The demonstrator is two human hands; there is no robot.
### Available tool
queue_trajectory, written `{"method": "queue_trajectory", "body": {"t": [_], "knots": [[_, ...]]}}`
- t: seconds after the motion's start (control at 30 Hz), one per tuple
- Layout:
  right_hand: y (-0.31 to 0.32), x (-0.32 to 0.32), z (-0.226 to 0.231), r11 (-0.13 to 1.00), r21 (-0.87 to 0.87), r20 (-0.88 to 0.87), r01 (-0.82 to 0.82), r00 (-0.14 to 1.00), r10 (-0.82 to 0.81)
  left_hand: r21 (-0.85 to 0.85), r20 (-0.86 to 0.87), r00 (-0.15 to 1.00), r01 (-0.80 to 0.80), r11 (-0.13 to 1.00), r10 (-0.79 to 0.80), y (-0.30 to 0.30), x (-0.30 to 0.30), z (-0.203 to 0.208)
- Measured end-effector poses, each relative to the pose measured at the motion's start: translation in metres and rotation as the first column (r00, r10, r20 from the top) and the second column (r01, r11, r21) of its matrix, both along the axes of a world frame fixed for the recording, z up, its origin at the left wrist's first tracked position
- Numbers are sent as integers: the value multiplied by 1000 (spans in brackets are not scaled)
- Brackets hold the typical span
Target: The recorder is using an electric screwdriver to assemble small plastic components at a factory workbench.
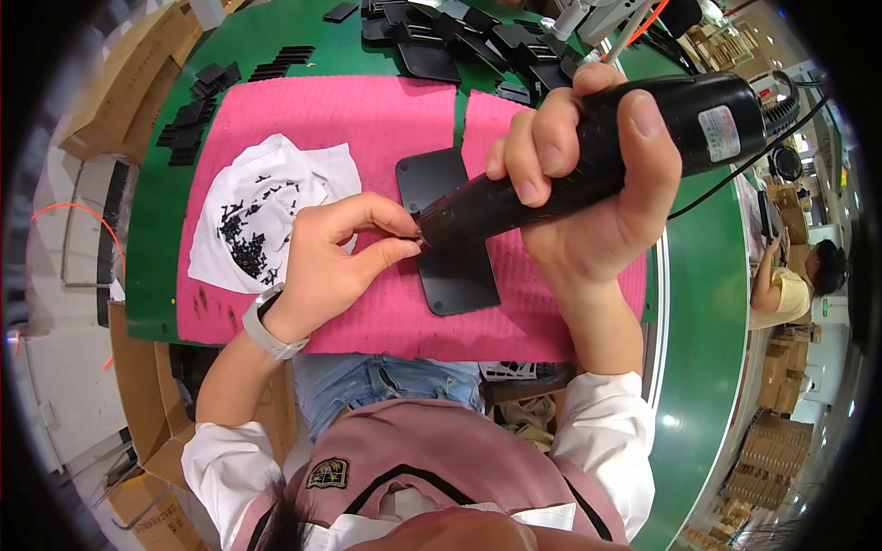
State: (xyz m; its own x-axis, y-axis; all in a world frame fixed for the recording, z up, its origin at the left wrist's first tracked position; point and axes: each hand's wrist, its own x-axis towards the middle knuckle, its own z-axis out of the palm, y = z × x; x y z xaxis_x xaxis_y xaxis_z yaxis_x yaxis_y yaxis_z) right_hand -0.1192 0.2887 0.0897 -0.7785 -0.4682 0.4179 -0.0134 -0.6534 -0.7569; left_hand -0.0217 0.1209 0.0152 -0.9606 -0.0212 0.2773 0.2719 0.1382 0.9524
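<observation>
My right hand is wrapped round a black electric screwdriver, tilted with its tip down to the left. The tip meets the fingertips of my left hand, whose thumb and forefinger pinch together there. What they pinch is too small to make out, possibly hidden by the tip. Beneath lies a black flat plate with rounded corners, its middle covered by the screwdriver and my fingers. Left of my left hand, a white cloth bears a heap of small black screws.
A pink foam mat lies on the green table. Stacked black plates crowd the far edge; smaller black parts sit at the far left. The screwdriver's cable runs right. Another person sits farther right. A cardboard box stands at the near left.
</observation>
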Motion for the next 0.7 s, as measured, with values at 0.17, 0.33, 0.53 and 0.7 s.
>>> {"method": "queue_trajectory", "body": {"t": [0.17, 0.33, 0.53, 0.7], "knots": [[0, -6, 4, 989, -145, 116, -36, 992, 53, 32, -54, 998, -27, 999, 29, 0, 0, -7], [14, -25, -1, 993, 58, -169, -107, 979, 115, 236, 241, 962, -188, 953, 130, -12, -11, -11], [8, -16, -5, 973, 229, -203, -11, 977, 59, 236, 468, 883, -97, 967, -25, -4, -18, -7], [6, -11, -7, 958, 285, -315, 34, 947, 60, 239, 561, 819, -21, 971, -120, -2, -24, -1]]}}
